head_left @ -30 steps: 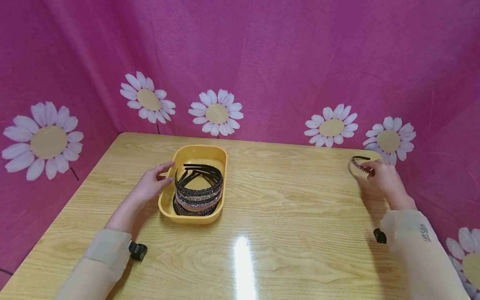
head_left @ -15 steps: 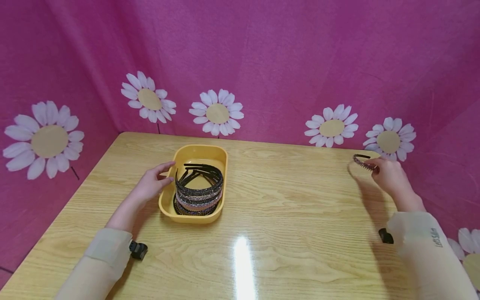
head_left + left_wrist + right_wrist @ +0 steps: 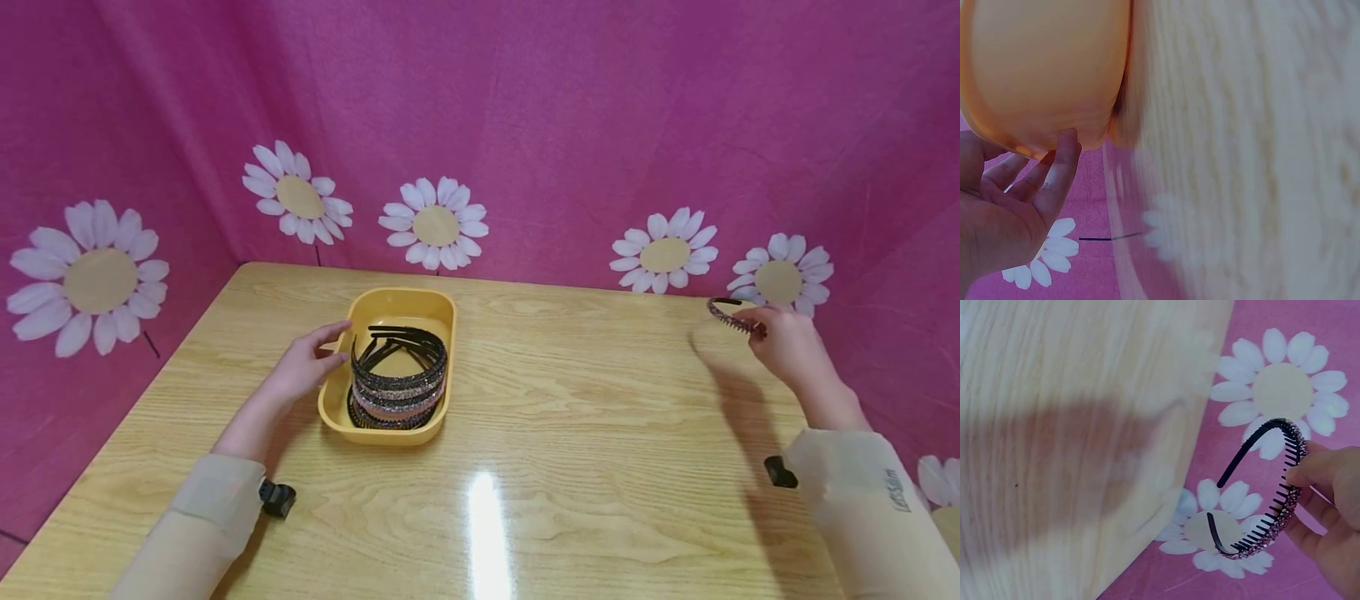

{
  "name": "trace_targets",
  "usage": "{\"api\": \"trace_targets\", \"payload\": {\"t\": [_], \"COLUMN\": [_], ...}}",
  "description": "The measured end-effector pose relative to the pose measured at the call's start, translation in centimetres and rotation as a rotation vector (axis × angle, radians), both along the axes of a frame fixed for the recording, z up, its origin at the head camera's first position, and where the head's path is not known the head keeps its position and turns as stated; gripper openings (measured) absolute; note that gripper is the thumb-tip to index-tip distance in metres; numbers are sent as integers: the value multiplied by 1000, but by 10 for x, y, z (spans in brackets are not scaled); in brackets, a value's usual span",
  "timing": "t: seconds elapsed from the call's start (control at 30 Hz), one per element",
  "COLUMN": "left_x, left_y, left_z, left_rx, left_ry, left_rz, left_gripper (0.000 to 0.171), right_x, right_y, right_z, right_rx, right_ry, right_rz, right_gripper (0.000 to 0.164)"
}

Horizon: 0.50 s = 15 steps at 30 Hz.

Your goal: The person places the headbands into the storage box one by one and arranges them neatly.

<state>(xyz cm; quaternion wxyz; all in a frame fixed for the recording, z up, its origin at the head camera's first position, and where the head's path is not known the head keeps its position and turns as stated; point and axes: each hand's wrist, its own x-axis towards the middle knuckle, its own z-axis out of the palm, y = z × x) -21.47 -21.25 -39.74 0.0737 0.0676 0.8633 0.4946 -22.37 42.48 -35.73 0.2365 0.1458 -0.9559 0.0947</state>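
Note:
My right hand (image 3: 795, 346) pinches a glittery headband (image 3: 1282, 519) between thumb and fingers, raised over the table's back right corner. It has black comb teeth along its inner side, and its two black ends point away from the hand. At the left, my left hand (image 3: 296, 367) rests against the side of a yellow tub (image 3: 442, 429), fingertips at its rim and outer wall. In the left wrist view the fingers (image 3: 1063, 165) lie fairly straight along that wall. A stack of several black and sparkling headbands (image 3: 397, 387) stands in the tub's near half.
The wooden table (image 3: 570, 442) spans the space between both hands, with a bright light reflection (image 3: 487, 533) near the front. A pink curtain (image 3: 540, 125) with white daisies closes off the back and sides.
My right hand has lifted the headband slightly and drawn it back to the right, its shadow separating further. My left hand and the tub have stayed put.

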Motion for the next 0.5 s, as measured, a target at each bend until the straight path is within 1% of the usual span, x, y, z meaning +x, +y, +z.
{"api": "trace_targets", "payload": {"t": [0.37, 0.5], "left_x": [0, 0], "left_y": [0, 0], "left_z": [-1, 0], "left_rx": [-1, -2], "left_ry": [-4, -4], "left_rz": [-1, 4], "left_gripper": [56, 56], "right_x": [4, 6], "right_y": [-17, -25], "right_z": [17, 26], "right_rx": [8, 3], "right_ry": [94, 90], "right_rz": [40, 29], "right_gripper": [29, 30]}}
